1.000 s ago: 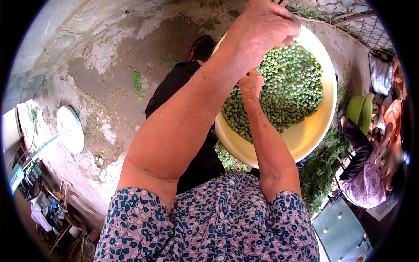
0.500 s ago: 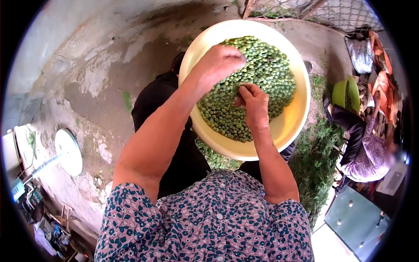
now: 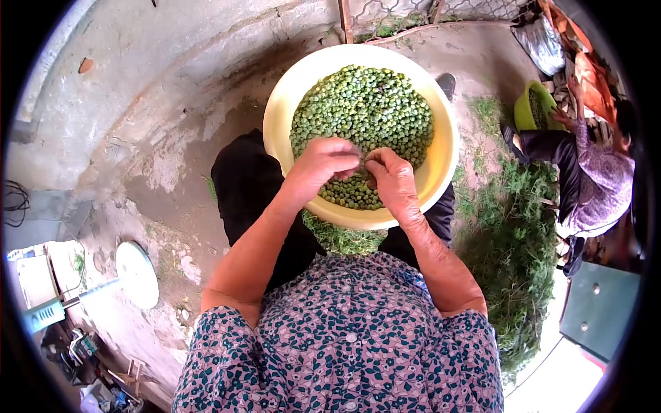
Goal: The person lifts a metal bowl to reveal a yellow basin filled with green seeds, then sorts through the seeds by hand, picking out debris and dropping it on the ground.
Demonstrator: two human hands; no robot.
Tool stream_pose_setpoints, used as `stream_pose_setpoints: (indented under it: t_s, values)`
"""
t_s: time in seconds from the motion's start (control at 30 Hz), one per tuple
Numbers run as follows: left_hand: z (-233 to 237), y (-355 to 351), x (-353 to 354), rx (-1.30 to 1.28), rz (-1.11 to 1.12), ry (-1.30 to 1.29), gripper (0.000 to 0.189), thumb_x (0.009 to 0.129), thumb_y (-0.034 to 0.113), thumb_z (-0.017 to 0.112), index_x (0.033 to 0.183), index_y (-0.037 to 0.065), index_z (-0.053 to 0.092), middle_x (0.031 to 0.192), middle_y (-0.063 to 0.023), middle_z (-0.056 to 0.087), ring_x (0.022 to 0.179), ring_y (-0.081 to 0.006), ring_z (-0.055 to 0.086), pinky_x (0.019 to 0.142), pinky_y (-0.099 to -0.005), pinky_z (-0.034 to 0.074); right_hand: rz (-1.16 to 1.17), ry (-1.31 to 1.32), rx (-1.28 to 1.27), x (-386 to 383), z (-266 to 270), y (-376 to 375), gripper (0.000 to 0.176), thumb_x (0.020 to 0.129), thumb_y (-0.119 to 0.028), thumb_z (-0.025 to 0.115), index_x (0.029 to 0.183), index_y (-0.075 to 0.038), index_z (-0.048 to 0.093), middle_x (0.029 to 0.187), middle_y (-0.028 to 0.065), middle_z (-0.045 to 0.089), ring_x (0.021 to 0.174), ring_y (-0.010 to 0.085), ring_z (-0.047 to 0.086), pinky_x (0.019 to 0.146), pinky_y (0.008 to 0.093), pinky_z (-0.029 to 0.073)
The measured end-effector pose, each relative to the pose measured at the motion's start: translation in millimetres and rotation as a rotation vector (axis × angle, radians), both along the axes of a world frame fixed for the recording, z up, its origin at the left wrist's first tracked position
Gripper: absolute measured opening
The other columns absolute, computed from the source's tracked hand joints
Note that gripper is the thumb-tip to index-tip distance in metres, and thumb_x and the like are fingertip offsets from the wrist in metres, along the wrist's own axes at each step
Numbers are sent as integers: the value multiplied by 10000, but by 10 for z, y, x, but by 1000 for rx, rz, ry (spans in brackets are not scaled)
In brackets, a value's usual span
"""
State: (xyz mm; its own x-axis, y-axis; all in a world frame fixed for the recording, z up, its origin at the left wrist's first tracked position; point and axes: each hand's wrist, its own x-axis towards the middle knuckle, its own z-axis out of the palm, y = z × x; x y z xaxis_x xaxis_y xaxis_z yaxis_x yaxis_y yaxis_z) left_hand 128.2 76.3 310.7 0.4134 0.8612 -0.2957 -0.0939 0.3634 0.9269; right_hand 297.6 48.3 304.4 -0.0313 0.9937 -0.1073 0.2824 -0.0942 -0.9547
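A wide pale-yellow basin sits at my lap, between my dark-trousered legs. It holds a heap of small, round green pods that look like fresh chickpeas. Over the near part of the heap, my left hand has its fingers bent and drawn together, pointing at my right hand. My right hand is closed in a pinch, thumb against forefinger. The fingertips of both hands almost meet. Whatever lies between them is too small or too hidden to make out.
Cut green plants lie heaped on the ground at right. Beyond them another person sits by a lime-green bucket. A white round stand base is at left. A rough wall and wire fence bound the far side.
My left hand has come down from the upper left of the heap to beside my right hand. My right hand keeps its pinch. The view has shifted, showing more of the other person.
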Motion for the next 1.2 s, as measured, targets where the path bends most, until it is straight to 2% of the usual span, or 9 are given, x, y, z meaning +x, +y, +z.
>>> stream_pose_setpoints:
  t_s: [0.07, 0.17, 0.23, 0.43, 0.6, 0.7, 0.97, 1.13, 1.2]
  values:
    - [-62, -37, -47, -75, 33, -97, 170, 836, 77, 597, 977, -16, 611, 818, -78, 626, 717, -141, 591, 672, -272, 492, -51, 171, -169, 53, 21, -5, 43, 848, -54, 550, 859, -20, 575, 626, 14, 544, 523, 68, 501, 462, 219, 395]
    - [-91, -136, -28, -315, 214, -370, 240, 834, 23, 563, 1073, 12, 569, 920, -86, 625, 758, -187, 620, 675, -304, 504, -72, 432, -158, 114, -29, -58, 60, 866, -74, 548, 863, -17, 567, 635, 2, 539, 527, 81, 510, 488, 218, 405]
    - [-111, -212, 33, -291, 214, -381, 246, 832, 18, 563, 1078, 14, 569, 924, -81, 624, 763, -186, 621, 674, -303, 502, -118, 607, -179, 89, 19, -111, 67, 877, -79, 544, 860, -18, 566, 644, -1, 538, 528, 88, 511, 500, 224, 415]
    - [-163, -348, 191, -129, 111, -365, 203, 873, 92, 564, 1055, 5, 585, 822, -69, 630, 737, -161, 613, 648, -259, 490, -107, 661, -98, 23, -30, -171, 49, 878, -43, 525, 856, -24, 564, 665, -10, 542, 540, 55, 488, 497, 195, 398]
    - [-132, -420, 245, -74, 127, -277, 186, 873, 68, 553, 1031, -22, 587, 840, -83, 632, 729, -169, 618, 652, -266, 496, -106, 597, -60, -17, -57, -220, 52, 878, -30, 517, 853, -25, 562, 670, -21, 535, 540, 36, 453, 495, 184, 385]
    - [-138, -458, 285, -47, 157, -301, 176, 867, 50, 555, 1024, -22, 590, 834, -79, 626, 720, -157, 604, 649, -266, 492, -150, 680, -43, -34, -92, -256, 54, 878, -27, 517, 846, -23, 560, 670, -17, 531, 537, 42, 453, 495, 190, 386]
    - [-219, -426, 234, -203, 213, -502, 134, 836, 20, 588, 964, -10, 612, 782, -54, 612, 658, -131, 565, 598, -251, 464, -214, 993, -252, -31, -98, -258, 56, 905, -71, 502, 877, -34, 532, 668, 32, 534, 556, 124, 502, 523, 264, 458]
    - [-293, -401, 185, -275, 232, -503, 125, 819, 13, 601, 942, 7, 620, 765, -37, 605, 646, -128, 558, 582, -250, 451, -279, 1146, -250, 46, -108, -270, 10, 878, -43, 541, 885, -42, 548, 690, 40, 545, 567, 131, 500, 546, 281, 466]
    - [-347, -413, 146, -298, 270, -472, 121, 813, 11, 605, 933, 10, 622, 759, -33, 602, 643, -127, 556, 577, -250, 446, -308, 1099, -147, 262, -146, -254, 10, 854, -45, 577, 860, -40, 583, 688, 36, 556, 569, 129, 504, 547, 266, 460]
